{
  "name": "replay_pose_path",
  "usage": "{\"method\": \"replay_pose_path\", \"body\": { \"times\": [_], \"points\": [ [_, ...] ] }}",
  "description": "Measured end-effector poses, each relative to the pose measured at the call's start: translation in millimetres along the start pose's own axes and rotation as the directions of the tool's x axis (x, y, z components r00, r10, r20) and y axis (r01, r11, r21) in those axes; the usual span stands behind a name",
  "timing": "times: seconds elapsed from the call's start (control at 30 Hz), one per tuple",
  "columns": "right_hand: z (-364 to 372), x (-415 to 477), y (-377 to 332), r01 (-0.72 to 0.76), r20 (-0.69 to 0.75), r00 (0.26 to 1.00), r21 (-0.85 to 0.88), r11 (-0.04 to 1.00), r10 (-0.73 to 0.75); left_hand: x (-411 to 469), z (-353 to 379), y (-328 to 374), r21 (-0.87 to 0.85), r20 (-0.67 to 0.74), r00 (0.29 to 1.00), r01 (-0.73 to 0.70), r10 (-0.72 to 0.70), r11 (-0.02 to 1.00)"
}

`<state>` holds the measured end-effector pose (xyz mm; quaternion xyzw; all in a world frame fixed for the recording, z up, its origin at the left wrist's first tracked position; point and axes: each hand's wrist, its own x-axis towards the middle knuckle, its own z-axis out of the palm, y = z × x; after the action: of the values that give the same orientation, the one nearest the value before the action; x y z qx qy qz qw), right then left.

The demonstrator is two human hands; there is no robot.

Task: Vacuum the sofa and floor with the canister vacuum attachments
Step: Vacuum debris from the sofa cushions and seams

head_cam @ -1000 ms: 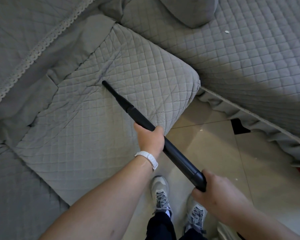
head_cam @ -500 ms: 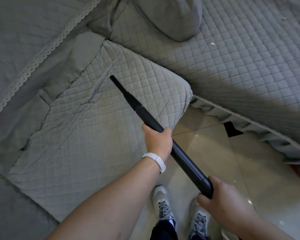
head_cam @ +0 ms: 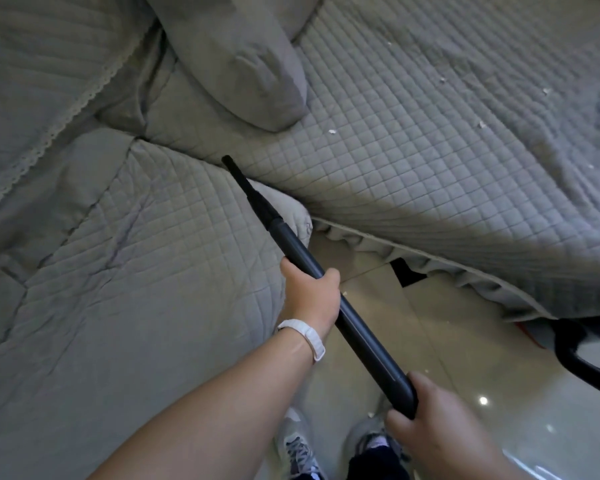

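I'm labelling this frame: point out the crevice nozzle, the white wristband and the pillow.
crevice nozzle [head_cam: 248, 188]: head view, on its tapered middle.
white wristband [head_cam: 309, 336]: head view, on the band's top, at the left wrist.
pillow [head_cam: 243, 64]: head view, on its grey middle.

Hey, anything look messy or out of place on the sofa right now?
Yes: small white crumbs are scattered over the right quilted sofa cover, beyond the crevice nozzle. More lie on the tiled floor near the shoes.

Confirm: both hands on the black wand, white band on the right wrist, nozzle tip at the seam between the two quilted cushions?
Wrong wrist. The head view shows the white band on the left wrist, behind the left hand. The rest holds: right hand grips the black wand too, nozzle tip at the seam.
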<state>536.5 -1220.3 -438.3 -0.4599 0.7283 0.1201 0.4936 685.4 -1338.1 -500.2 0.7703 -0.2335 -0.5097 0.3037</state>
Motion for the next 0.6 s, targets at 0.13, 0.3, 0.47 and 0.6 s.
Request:
{"method": "replay_pose_path", "body": {
  "times": [0.13,0.3,0.47,0.6],
  "points": [
    [-27.8,6.3,24.8,-0.006,-0.005,1.0,0.015,1.0,0.006,-6.5,38.0,9.3,0.056,-0.004,1.0,-0.015,0.016,0.998],
    [-63.0,11.6,57.1,-0.047,-0.007,0.999,0.066,0.997,0.048,-21.5,90.5,28.8,0.133,0.024,1.0,-0.008,0.005,0.991],
    [-94.6,19.9,84.7,-0.06,-0.031,0.997,0.12,0.991,0.064,-29.8,141.7,41.5,0.123,0.11,0.994,-0.023,0.009,0.992],
    [-120.0,28.8,103.7,-0.051,-0.021,0.998,0.138,0.989,0.054,-31.8,175.3,46.7,0.131,0.097,0.995,0.0,-0.013,0.991]
  ]
}}
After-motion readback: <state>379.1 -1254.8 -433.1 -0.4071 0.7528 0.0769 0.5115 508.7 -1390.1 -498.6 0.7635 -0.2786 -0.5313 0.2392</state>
